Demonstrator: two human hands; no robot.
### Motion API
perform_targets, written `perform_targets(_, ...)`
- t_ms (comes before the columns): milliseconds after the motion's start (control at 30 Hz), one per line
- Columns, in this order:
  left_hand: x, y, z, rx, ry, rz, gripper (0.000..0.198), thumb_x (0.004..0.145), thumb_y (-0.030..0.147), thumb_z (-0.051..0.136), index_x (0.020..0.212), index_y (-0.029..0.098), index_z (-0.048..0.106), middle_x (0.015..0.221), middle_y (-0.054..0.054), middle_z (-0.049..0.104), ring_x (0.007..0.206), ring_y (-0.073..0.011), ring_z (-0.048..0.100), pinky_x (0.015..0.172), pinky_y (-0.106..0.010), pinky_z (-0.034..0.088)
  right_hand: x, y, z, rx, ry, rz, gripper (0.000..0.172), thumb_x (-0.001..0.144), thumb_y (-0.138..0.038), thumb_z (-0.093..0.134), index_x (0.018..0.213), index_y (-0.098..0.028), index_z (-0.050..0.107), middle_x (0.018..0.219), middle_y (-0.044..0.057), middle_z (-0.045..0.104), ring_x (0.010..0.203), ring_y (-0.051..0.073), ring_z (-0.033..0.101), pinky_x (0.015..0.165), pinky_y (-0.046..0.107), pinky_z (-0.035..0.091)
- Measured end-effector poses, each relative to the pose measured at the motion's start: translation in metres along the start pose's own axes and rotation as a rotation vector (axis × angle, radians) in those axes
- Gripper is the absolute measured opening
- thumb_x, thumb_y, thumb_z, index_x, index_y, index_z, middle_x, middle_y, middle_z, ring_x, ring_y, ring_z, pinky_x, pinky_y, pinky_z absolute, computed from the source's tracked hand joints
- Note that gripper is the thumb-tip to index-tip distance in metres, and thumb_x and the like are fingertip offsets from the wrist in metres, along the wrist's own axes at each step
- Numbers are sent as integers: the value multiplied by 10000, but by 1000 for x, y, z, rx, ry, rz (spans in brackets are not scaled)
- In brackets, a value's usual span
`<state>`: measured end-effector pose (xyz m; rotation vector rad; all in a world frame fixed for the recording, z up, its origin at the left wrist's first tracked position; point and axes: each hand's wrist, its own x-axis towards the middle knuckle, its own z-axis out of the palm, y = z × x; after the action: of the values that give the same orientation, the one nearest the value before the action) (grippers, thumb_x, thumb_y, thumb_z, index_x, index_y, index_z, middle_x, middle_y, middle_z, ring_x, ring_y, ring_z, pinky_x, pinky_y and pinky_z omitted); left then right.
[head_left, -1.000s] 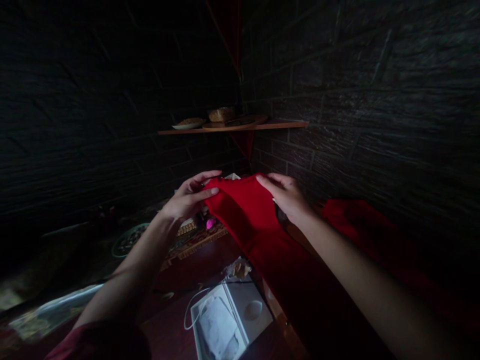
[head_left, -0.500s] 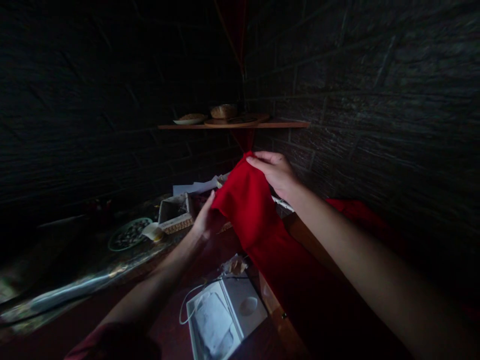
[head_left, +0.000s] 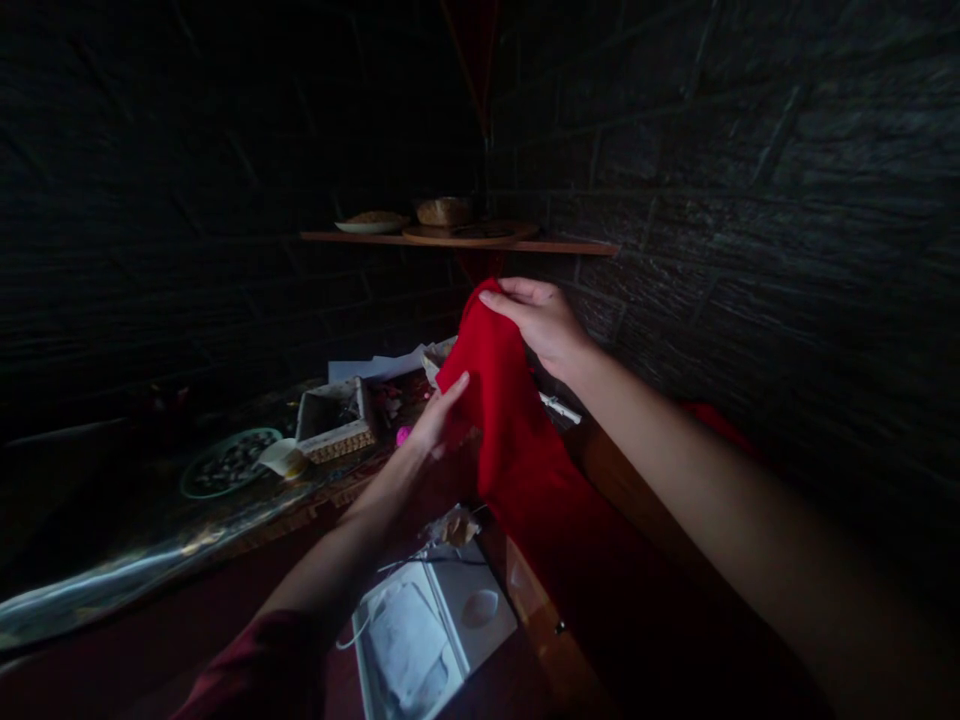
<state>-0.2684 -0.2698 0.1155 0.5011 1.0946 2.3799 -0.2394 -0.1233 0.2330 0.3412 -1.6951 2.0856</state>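
Note:
A long strip of red cloth (head_left: 499, 400) hangs from my hands and runs down toward the lower right, where it fades into shadow. My right hand (head_left: 541, 325) pinches its top end between thumb and fingers. Lower down, my left hand (head_left: 444, 412) grips the cloth's left edge with the thumb in front; its other fingers are partly hidden behind the fabric. Below the cloth lies an opened white box (head_left: 409, 640) with a clear plastic bag in it, and a crumpled brownish wrapper (head_left: 456, 527) sits at its upper edge.
A corner shelf (head_left: 577, 247) holds a plate (head_left: 367, 227), a glass bowl (head_left: 444, 212) and a round board. On the counter at left stand a rectangular basket (head_left: 334, 440), a small cup (head_left: 283, 459) and a plate of dark pieces (head_left: 231, 465). Dark brick walls meet behind.
My left hand has moved right and slightly up, closer to my right hand, and the cloth between them has folded narrower. A pink ball now shows beside my left wrist.

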Motion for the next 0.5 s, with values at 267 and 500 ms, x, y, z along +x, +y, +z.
perform_targets(267,14,68,-5,261,43,225,467,722,486,792,1025,141,704,950,-100,742,930,-245,698,861,-328,564,9,-12,-22,-74,94,-99,326,672,-462,820,809,-192,701,823,-5,680,751,141,615,746,303,504)
perform_targets(500,2,86,0,352,45,226,368,700,431,828,941,174,724,811,-32,722,647,-145,642,576,-219,520,30,18,-26,-103,247,48,459,616,-606,815,672,-193,623,670,-2,638,652,145,601,614,273,475)
